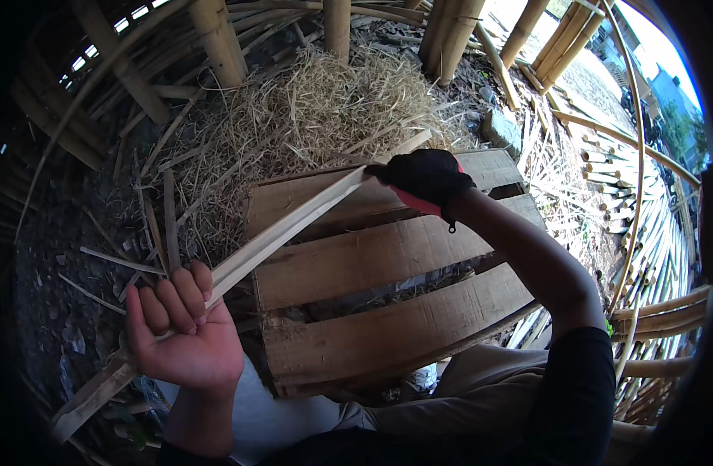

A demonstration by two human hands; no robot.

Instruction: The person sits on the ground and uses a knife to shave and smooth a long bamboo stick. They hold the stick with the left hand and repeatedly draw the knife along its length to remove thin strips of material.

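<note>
A long, pale split bamboo strip (pixel 286 227) runs slantwise from the lower left up to the middle. My bare left hand (pixel 187 330) has its fingers curled round the lower part, palm turned up. Farther along, my right hand (pixel 425 180), in a black and red glove, is closed over the strip near its upper end, which pokes out beyond the glove. Whether a tool is also inside that glove is hidden. Below the strip stands a low slatted wooden bench (pixel 395 252), with gaps between its boards.
A heap of shavings (pixel 333 105) lies behind the bench, among upright bamboo posts (pixel 219 43). At the right are many cut bamboo lengths (pixel 643 256) and a thin bent pole (pixel 640 155). A stone block (pixel 502 130) sits past the bench's far right corner.
</note>
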